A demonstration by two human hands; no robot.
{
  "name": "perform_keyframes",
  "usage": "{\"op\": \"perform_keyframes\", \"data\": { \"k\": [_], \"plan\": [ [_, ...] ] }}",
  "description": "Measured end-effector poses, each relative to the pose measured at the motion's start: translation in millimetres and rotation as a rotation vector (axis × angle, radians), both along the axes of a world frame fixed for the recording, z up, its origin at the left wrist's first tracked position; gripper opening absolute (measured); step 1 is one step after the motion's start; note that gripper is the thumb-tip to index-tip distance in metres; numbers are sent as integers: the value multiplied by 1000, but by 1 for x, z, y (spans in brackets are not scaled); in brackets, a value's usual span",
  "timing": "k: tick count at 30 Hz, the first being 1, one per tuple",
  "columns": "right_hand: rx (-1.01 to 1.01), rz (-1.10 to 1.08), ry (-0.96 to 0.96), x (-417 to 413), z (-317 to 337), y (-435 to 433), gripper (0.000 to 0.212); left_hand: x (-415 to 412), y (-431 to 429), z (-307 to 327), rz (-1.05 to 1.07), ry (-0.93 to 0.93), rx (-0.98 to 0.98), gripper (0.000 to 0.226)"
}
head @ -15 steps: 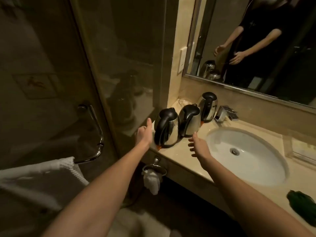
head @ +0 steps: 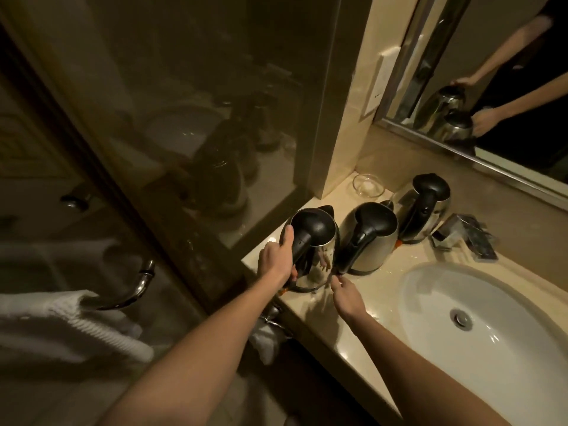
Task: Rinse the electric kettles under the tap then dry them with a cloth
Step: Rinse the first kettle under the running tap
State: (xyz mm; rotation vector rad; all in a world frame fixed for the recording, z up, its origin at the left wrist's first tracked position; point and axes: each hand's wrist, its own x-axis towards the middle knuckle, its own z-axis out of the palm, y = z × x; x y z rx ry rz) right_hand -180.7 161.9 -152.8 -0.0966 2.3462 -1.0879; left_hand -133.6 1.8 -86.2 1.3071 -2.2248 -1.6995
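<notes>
left hand (head: 275,260) wraps the black handle of the nearest kettle (head: 319,265), which stands on the desk (head: 378,287) left of the sink (head: 436,302), likely to carry it toward the tap (head: 461,235). right hand (head: 349,298), fingers loose and holding nothing, hovers by its base, probably to steady it.

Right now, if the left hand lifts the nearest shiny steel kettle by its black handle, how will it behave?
The shiny steel kettle is rigid and should keep its shape. Held by the left hand at its side handle only, it may tilt spout-down. Its polished wall looks slippery for the right hand.
</notes>
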Motion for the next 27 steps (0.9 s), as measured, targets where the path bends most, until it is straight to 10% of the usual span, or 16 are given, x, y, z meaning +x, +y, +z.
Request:
{"op": "perform_keyframes", "data": {
  "k": [17,27],
  "plan": [
    [2,114,78,21,31,-3,50,40,12,30,131,188,73,63],
    [-55,-27,674,102,149,31,49,96,49,81,-79,310,-2,82]
  ]
}}
